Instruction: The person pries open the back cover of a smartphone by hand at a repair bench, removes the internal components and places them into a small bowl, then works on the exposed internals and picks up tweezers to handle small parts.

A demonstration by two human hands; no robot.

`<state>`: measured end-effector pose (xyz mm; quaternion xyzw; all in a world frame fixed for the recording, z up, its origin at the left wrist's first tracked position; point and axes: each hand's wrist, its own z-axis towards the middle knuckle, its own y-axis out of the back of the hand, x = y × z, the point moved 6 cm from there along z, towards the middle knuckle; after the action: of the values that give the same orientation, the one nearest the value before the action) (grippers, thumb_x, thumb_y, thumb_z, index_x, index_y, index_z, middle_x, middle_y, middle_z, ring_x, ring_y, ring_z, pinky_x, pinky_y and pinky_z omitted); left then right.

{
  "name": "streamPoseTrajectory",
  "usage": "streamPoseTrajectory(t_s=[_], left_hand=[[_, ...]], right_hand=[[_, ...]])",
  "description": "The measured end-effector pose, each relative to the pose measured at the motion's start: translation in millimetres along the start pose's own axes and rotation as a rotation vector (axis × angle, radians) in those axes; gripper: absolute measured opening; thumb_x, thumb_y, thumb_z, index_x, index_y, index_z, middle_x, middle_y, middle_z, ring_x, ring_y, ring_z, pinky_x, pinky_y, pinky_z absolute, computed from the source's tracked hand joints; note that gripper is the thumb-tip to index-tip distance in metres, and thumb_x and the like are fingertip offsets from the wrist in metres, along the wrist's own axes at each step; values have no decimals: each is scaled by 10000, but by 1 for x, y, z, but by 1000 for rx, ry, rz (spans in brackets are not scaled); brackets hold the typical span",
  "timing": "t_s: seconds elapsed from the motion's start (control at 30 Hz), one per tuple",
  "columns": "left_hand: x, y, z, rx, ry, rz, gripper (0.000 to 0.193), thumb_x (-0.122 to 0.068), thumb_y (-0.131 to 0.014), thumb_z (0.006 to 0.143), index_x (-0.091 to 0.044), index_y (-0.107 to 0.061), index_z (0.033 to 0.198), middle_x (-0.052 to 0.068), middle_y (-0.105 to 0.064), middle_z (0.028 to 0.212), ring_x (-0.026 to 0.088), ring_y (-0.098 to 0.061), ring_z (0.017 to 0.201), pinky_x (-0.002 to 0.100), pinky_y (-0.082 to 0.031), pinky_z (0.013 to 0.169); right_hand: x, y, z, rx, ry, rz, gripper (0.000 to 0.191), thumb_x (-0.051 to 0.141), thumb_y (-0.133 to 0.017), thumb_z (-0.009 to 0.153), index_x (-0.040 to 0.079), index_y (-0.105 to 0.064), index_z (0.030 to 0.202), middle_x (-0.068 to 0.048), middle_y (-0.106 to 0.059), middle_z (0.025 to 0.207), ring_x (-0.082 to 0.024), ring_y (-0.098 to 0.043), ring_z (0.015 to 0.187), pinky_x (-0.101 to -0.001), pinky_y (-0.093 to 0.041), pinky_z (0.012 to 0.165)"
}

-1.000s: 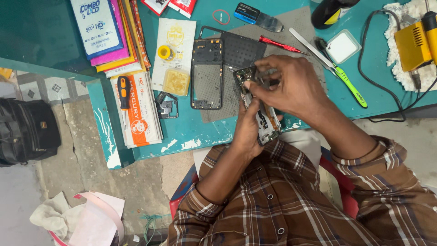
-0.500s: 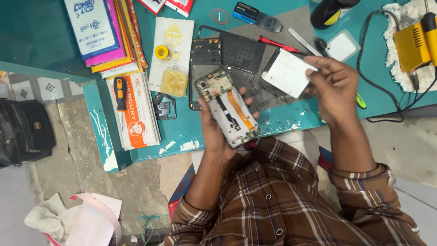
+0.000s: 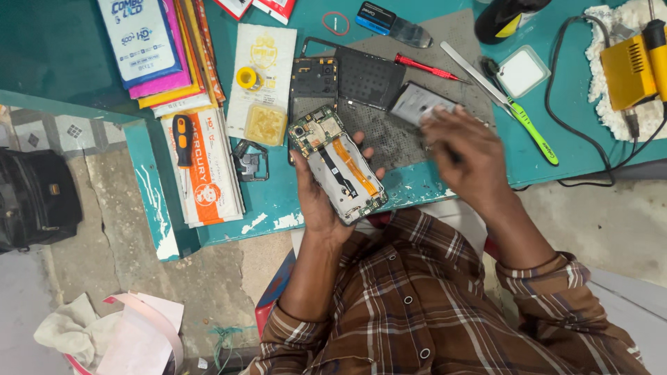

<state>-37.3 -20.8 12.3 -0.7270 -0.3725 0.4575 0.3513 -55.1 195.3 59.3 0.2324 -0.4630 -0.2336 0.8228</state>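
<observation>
Left hand (image 3: 321,198) wraps the opened phone (image 3: 338,164) from below, fingers curled over its right edge, held above the near edge of the teal bench (image 3: 549,149). Right hand (image 3: 467,158) hovers palm-down over the grey work mat (image 3: 389,132), fingertips touching a flat grey battery (image 3: 420,104); can't tell if it's pinched. Phone's long axis runs diagonally, camera end up-left, bottom end toward the body. Back is off: circuit board on top, orange flex cable down the middle, silver frame. Bench is crowded; free room only between the hands. Phone back cover (image 3: 312,87) lies just beyond.
</observation>
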Motion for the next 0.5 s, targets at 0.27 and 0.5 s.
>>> streamPoseTrajectory(t_s=[0.27,0.5], left_hand=[[-1,-1,-1,7,-2,6,901,-773,-421,954,-89,-410,1540,189,-566,1426,312,-627,1208,569,-582,960],[-3,-1,-1,5,2,15,907,-778,-408,952,-92,-407,1545,194,-562,1437,317,-628,1202,571,-582,962]], right_hand=[[2,-7,4,153,-42,-154,138,69,-784,936,33,-779,1069,-100,-763,1184,-278,-670,1269,-435,-533,1100],[0,-6,8,141,-47,-292,243,135,-852,859,36,-781,1069,-123,-662,1335,-331,-563,1341,-464,-512,1078]])
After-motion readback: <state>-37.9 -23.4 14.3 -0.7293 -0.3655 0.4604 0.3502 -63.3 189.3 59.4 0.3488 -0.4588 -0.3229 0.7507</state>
